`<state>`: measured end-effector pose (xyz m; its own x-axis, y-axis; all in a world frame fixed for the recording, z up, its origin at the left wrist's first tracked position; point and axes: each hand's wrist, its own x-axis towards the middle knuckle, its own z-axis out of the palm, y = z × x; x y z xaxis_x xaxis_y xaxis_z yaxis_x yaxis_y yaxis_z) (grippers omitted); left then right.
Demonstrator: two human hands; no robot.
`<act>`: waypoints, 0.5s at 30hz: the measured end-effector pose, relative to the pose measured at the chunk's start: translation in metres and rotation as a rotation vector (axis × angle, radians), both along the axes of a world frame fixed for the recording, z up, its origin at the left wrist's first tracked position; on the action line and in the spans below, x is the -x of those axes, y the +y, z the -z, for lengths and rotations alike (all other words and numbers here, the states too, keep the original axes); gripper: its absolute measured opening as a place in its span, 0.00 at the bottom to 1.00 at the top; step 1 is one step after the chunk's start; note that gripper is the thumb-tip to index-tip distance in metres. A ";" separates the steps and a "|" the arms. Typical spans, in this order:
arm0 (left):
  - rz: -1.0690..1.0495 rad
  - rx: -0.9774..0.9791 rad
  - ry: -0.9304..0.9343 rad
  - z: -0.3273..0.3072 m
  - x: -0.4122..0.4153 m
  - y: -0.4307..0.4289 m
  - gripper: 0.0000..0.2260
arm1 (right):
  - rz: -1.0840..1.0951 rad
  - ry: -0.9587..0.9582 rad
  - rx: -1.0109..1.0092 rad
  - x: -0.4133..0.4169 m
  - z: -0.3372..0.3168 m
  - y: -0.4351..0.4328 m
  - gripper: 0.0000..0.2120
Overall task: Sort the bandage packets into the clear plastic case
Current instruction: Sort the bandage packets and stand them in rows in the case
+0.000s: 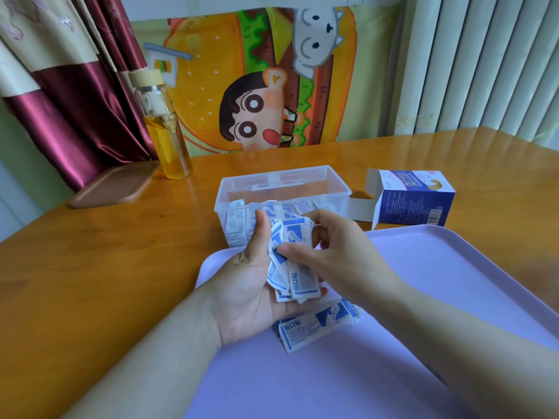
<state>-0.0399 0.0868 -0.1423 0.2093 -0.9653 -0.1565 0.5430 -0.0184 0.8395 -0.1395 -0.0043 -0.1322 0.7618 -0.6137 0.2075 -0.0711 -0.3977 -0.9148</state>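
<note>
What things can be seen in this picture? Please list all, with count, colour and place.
case: one, clear, on the table.
packets in the case: several, white and blue.
held packets: a bunch, white and blue, between both hands.
loose packets: few, white and blue, on the tray.
tray: one, lilac, front right.
box: one, blue and white, open, right of the case.
bottle: one, glass, yellow liquid, back left.
board: one, brown, beside the bottle.
table: one, orange-brown.
cloth: one, cartoon print, at back.
curtain: one, dark red, back left.
left hand: holds the bunch, palm up.
right hand: pinches the bunch.

wooden table (90, 252), maroon curtain (75, 95), cartoon wall cloth (211, 71)
</note>
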 end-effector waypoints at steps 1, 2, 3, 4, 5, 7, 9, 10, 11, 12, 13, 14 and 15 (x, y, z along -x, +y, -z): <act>0.021 0.007 0.008 0.002 -0.002 0.002 0.32 | 0.053 0.024 0.113 0.000 0.001 0.000 0.15; 0.029 0.000 0.015 0.003 -0.002 0.003 0.31 | 0.088 0.034 0.200 -0.001 0.002 -0.001 0.17; 0.034 -0.014 0.027 0.002 -0.001 0.005 0.29 | 0.100 0.031 0.257 0.000 0.002 -0.001 0.19; 0.035 -0.019 0.039 -0.001 0.001 0.007 0.27 | 0.094 0.020 0.291 0.000 0.001 -0.002 0.19; 0.034 -0.026 0.057 -0.006 0.004 0.009 0.27 | 0.084 0.012 0.315 0.000 0.000 -0.002 0.17; -0.001 -0.056 0.084 -0.012 0.006 0.010 0.26 | 0.046 0.024 0.345 0.001 -0.002 -0.005 0.18; -0.063 -0.107 0.094 -0.016 0.006 0.011 0.24 | -0.030 0.028 0.328 0.006 -0.006 -0.008 0.37; -0.090 -0.129 0.084 -0.017 0.006 0.012 0.21 | -0.096 0.013 0.326 0.008 -0.007 -0.011 0.43; -0.100 -0.146 0.064 -0.018 0.007 0.013 0.18 | -0.181 0.002 0.347 0.009 -0.007 -0.012 0.46; -0.097 -0.156 0.029 -0.020 0.008 0.014 0.15 | -0.259 0.016 0.396 0.011 -0.007 -0.012 0.48; -0.093 -0.164 -0.027 -0.021 0.011 0.015 0.11 | -0.318 0.048 0.448 0.012 -0.006 -0.012 0.50; -0.087 -0.162 -0.085 -0.021 0.012 0.015 0.07 | -0.361 0.087 0.495 0.012 -0.005 -0.010 0.51; -0.080 -0.161 -0.130 -0.021 0.014 0.015 0.05 | -0.385 0.117 0.532 0.012 -0.005 -0.007 0.50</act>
<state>-0.0542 0.1021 -0.1210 0.3125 -0.9095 -0.2741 0.4354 -0.1193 0.8923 -0.1514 -0.0117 -0.1274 0.9421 -0.1299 0.3090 0.0791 -0.8095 -0.5817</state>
